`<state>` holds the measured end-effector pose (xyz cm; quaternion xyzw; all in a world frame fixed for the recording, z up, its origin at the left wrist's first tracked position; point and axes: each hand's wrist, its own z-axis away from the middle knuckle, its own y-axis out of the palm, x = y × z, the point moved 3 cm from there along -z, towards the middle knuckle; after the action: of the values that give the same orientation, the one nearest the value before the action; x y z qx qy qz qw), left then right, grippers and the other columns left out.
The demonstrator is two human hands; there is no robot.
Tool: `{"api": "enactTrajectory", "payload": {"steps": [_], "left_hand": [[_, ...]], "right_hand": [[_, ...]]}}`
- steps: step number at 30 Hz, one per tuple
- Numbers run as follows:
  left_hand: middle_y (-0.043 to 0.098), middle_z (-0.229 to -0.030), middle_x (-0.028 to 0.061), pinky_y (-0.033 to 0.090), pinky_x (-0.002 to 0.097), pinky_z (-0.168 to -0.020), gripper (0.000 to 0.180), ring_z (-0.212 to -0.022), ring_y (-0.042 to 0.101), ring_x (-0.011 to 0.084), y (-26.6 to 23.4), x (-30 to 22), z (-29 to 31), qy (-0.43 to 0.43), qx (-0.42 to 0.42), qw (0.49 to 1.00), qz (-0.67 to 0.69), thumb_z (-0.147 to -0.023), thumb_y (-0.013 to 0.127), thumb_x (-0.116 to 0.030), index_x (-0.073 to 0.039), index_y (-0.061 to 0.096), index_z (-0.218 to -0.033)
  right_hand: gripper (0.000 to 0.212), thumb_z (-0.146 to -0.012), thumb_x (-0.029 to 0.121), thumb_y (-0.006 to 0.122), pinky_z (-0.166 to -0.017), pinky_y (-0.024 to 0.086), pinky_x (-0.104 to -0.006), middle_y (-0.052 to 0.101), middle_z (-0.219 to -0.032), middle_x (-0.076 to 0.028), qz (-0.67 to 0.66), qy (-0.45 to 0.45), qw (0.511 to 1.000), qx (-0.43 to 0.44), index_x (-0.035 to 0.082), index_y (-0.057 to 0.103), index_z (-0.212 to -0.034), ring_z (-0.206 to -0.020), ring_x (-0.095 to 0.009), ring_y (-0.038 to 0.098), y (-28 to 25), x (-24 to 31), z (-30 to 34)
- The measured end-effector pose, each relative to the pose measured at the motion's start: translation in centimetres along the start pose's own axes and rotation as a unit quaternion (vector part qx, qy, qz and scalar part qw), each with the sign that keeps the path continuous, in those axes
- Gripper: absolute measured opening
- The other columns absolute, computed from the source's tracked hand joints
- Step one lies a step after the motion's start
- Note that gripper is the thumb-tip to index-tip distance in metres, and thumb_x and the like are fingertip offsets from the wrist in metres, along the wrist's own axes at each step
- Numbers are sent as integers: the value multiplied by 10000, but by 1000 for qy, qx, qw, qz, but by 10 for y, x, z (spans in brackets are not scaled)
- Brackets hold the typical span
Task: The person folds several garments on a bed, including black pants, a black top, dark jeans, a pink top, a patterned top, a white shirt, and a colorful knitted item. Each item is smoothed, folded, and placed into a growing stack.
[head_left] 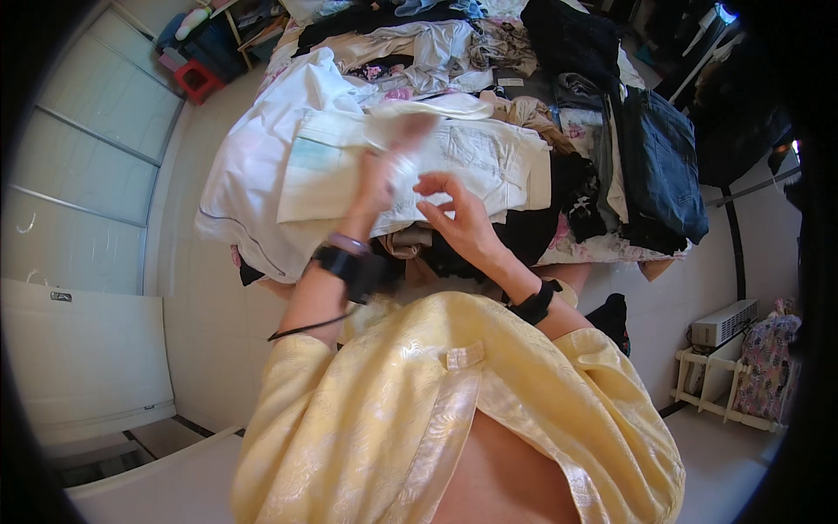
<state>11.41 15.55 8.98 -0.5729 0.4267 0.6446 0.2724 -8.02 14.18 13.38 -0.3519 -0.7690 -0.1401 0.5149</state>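
A folded white garment, possibly trousers, lies across the near part of the clothes-covered bed. Over its middle is my left hand, smeared by motion, so I cannot tell how its fingers are set or whether they grip cloth. My right hand hovers at the garment's near edge, fingers bent and thumb apart, with nothing visible in it. To the left spreads a loose white garment with a thin dark line near its hem. Black cloth shows below the folded piece.
Rumpled clothes cover the far bed. Folded dark blue jeans lie at its right edge, beside a black garment. Left stand glass-panelled doors and a red stool; right, a white heater on a rack.
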Motion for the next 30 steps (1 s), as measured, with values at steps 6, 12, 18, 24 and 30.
{"api": "enactTrajectory", "payload": {"steps": [6,12,18,24,30], "left_hand": [[591,-1240,146,463,401,-1012,334,-1135,575,255,-231,-200,20,200,-267,936,117,-943,533,-180,26,565,-1205],[543,-1324,155,360,424,-1096,484,-1247,496,257,-429,-251,116,190,-356,915,-18,-977,502,-334,37,529,-1286],[388,-1475,179,238,378,-1144,640,-1381,338,251,-445,-151,165,101,-402,865,-282,-926,593,-315,-11,369,-1442],[378,-1481,168,288,420,-1129,698,-1392,314,350,-271,-111,22,200,-82,676,-704,-772,677,-49,-91,417,-1419],[442,-1449,94,211,533,-1142,639,-1389,329,308,-144,-91,-68,207,59,487,-846,-776,615,-12,-160,473,-1381]], "right_hand": [[150,-946,158,602,-619,473,-248,622,-837,-11,-33,220,953,-205,26,640,-1006,-740,-91,569,-84,-94,38],[215,-942,234,597,-738,502,-320,678,-880,-128,294,151,925,-185,45,651,-1032,-786,-231,653,-155,-123,3],[352,-894,199,587,-975,411,-448,600,-1191,-188,462,65,884,33,43,553,-1208,-1144,-385,531,-125,-148,-76],[463,-791,172,683,-1028,388,-464,613,-1197,-152,581,90,795,150,55,536,-1214,-1198,-339,517,-117,-153,-115],[287,-779,97,672,-864,438,-474,639,-997,-105,633,-59,766,94,75,556,-1040,-992,-337,588,-117,-121,-112]]}}
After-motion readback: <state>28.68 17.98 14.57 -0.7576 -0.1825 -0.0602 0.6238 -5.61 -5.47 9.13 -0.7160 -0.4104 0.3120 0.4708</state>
